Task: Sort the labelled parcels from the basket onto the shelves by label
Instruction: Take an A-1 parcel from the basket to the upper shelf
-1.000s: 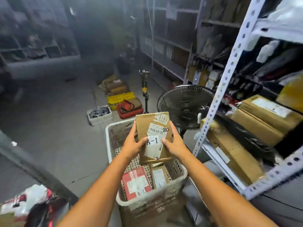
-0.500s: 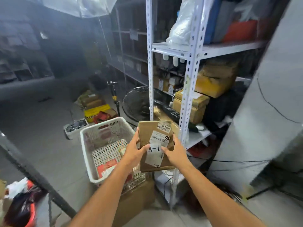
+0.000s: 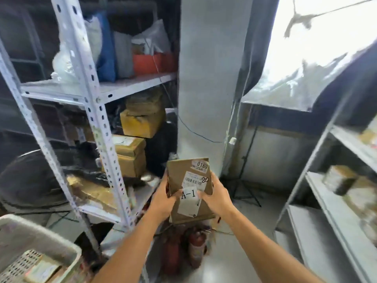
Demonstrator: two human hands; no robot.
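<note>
A flat brown cardboard parcel (image 3: 188, 188) with a white "A-1" label and a barcode sticker is held upright in front of me. My left hand (image 3: 163, 198) grips its left edge and my right hand (image 3: 216, 198) grips its right edge, thumbs on the front face. The white plastic basket (image 3: 40, 240) sits at the bottom left with more parcels inside, partly cut off. A white metal shelf unit (image 3: 95, 111) stands to the left, and another shelf unit (image 3: 334, 193) to the right.
The left shelves hold brown and yellow boxes (image 3: 142, 121), bags and black wrapped items. Two red fire extinguishers (image 3: 183, 246) stand on the floor below the parcel. A grey pillar (image 3: 206, 78) and a tripod stand are behind. A black fan (image 3: 26, 180) is at the far left.
The view has swung right, away from the basket, which has slid to the bottom left corner. Both hands keep the same hold on the A-1 parcel. A right-hand shelf has come into view.
</note>
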